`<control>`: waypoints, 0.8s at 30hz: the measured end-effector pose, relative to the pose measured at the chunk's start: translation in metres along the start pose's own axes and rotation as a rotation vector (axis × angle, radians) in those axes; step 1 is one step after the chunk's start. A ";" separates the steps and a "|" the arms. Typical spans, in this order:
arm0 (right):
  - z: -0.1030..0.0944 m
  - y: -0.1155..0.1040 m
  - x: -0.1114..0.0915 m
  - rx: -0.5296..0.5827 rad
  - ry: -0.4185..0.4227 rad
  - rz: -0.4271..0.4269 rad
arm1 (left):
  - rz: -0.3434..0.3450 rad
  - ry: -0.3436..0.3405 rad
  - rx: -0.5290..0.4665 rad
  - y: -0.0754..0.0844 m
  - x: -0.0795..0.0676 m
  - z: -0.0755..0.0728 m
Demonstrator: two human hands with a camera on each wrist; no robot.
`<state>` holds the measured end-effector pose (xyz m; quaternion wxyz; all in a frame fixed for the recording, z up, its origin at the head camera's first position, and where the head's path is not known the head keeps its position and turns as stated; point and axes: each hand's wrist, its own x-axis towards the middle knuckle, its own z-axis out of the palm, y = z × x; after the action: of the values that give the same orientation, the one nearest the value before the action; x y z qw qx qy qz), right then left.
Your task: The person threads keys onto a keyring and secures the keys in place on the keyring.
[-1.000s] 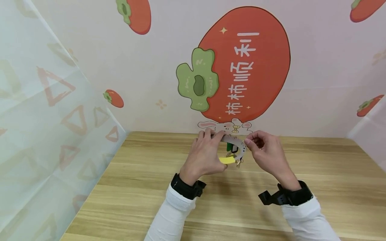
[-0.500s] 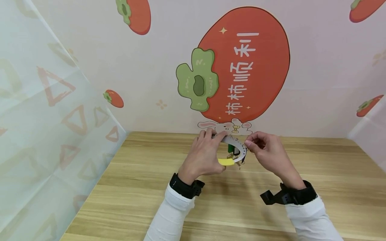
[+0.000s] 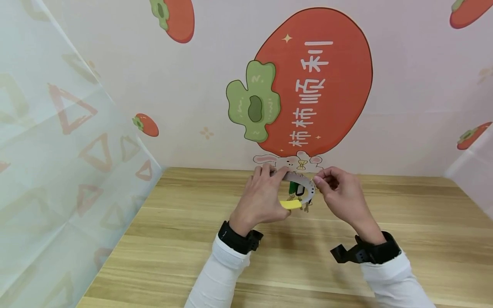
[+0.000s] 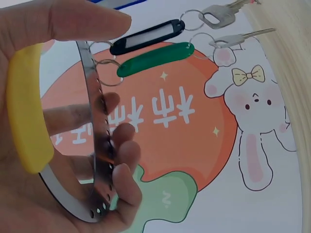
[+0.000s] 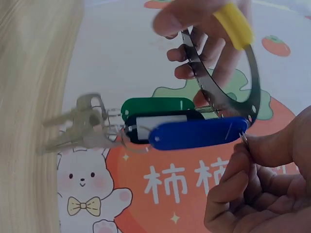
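Observation:
Raised over the table, a curved metal key holder [image 3: 308, 185] has small holes along its band and a yellow grip [image 3: 290, 205]. My left hand [image 3: 259, 199] holds it, fingers at the band and thumb side by the grip. A green key tag [image 4: 155, 59] and a black key tag [image 4: 148, 38] hang from the band by rings, with keys [image 4: 221, 14] at their far ends. In the right wrist view, my right hand [image 3: 344, 196] pinches a small split ring [image 5: 245, 141] on a blue key tag [image 5: 197, 133], close to the band's curved end.
Wood-grain table [image 3: 173, 256] lies under both hands. Right behind them stands a backdrop [image 3: 408, 98] printed with persimmons and rabbits, and a pale side panel [image 3: 38, 171] closes the left. Black straps [image 3: 239, 239] sit on both wrists.
The holder dipped slightly half a second ago and is now back up, with the tags and keys swinging. The right wrist shifted right, then returned. Both grips stay the same.

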<state>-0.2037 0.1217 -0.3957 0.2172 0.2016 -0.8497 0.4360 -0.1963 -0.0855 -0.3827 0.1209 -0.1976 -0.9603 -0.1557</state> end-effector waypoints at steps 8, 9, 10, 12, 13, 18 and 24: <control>-0.008 0.003 0.003 0.066 -0.126 0.004 | 0.063 -0.017 0.012 -0.004 0.000 -0.002; -0.009 0.004 0.004 0.067 -0.142 0.000 | 0.070 -0.022 0.013 -0.005 0.000 -0.003; -0.010 0.005 0.004 0.069 -0.156 -0.004 | 0.077 -0.027 0.014 -0.005 0.000 -0.003; -0.012 0.007 0.004 0.065 -0.174 -0.020 | 0.087 -0.037 0.017 -0.006 0.000 -0.003; -0.012 0.007 0.004 0.056 -0.176 -0.033 | 0.090 -0.041 0.019 -0.006 0.000 -0.004; -0.010 0.006 0.002 0.019 -0.125 -0.080 | 0.069 -0.062 0.006 -0.005 0.000 -0.003; -0.003 0.007 0.002 -0.028 -0.007 -0.173 | 0.039 -0.042 -0.021 -0.004 0.000 -0.002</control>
<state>-0.2082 0.1278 -0.3979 0.2541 0.2727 -0.8358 0.4031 -0.1975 -0.0892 -0.3822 0.1017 -0.2208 -0.9569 -0.1591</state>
